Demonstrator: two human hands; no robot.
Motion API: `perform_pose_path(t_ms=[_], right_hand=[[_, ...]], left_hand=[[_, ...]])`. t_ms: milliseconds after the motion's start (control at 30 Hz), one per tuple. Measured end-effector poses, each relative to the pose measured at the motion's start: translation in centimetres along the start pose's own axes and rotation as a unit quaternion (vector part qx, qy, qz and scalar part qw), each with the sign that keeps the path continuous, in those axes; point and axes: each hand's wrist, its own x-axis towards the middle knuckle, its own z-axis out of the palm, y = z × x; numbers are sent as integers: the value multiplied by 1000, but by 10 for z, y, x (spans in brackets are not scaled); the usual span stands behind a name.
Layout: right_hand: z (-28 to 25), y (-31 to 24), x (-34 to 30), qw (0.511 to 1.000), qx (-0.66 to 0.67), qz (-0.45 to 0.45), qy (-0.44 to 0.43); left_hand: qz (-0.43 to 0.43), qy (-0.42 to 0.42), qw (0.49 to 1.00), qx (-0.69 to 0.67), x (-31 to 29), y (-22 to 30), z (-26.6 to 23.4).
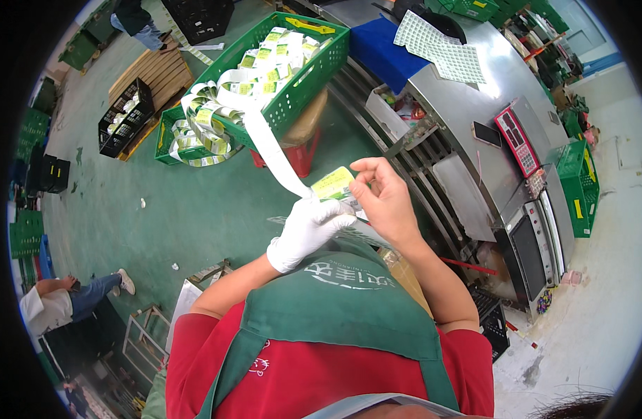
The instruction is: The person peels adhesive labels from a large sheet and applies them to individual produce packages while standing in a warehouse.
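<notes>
Left hand [308, 227], white-gloved: your fingers close on the near end of a pale label strip [268, 143]. Right hand [389, 202], bare: thumb and forefinger narrow, at the right edge of a yellow-green label [333, 183]; pinching or only beside it, I cannot tell. That label sits between your hands, just beyond the glove, which hides any join with the strip. Key relation: the strip's long axis runs from your left hand ahead and leftward to a large green crate [310, 84]; your left hand is the nearer to both. Looped strips [275, 59] heap inside; a red stool [303, 160] stands beneath. Farther left, a smaller green crate [166, 140] holds more loops. Well right of your right hand: a steel bench [447, 98] bearing a phone [486, 135].
</notes>
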Motion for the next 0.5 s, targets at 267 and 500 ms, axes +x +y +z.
perform_pose_path(t_ms=[267,500], right_hand=[[-22,7,15,986,-136,-7,-92],[-33,-7,48,966,245,44,-67]], left_hand=[[92,-22,993,77,5,-5,-6],[100,-134,981,94,6,-5,3]])
